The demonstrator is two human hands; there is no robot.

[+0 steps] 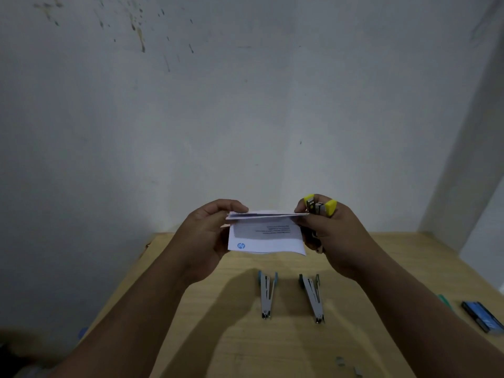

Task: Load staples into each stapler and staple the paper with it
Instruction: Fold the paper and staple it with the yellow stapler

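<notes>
Yellow stapler (319,207) is up in the air in the right hand (331,236), fingers wrapped around it, and its mouth sits right on the right edge of the folded paper (266,233). Left hand (210,233) pinches the paper's left edge between thumb and fingers, so the sheet hangs between both hands above the wooden surface (245,336). Printed text and a blue logo show on the flap facing the camera. Down on the surface, a blue-tipped stapler (266,294) and a dark green-tipped stapler (312,297) lie side by side, near each other but apart. Off to the right there's a blue staple box (482,319), and a few loose staples (347,365) near the bottom edge.
</notes>
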